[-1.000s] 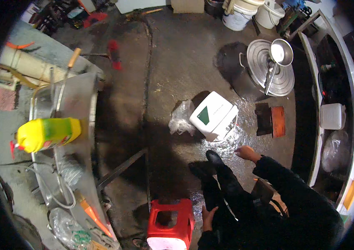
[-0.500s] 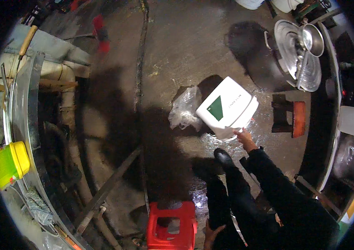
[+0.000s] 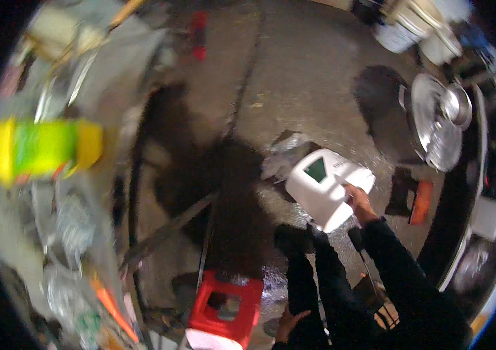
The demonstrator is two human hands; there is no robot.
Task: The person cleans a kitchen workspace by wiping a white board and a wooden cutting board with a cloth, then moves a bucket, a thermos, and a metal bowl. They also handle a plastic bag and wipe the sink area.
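My right hand (image 3: 361,204) reaches forward over the wet floor, its fingers closed on the edge of a white plastic container (image 3: 306,191). The container is tilted and bears a dark green patch. Just behind it lies a crumpled clear plastic bag (image 3: 286,154). My left hand (image 3: 290,322) rests against my dark-trousered leg, holding nothing that I can see; its fingers are partly extended and blurred. A red plastic stool (image 3: 201,303) stands to its left.
A large pot with a shiny metal lid (image 3: 426,108) and a saucepan (image 3: 458,107) stand at the right, behind a small orange-topped stool (image 3: 421,202). White buckets (image 3: 402,35) are at the far right. A cluttered counter with a yellow-and-green box (image 3: 44,149) runs along the left.
My view has swung leftward, bringing more of the left counter in. The white container has turned and tipped in my right hand. My left hand stays by my leg.
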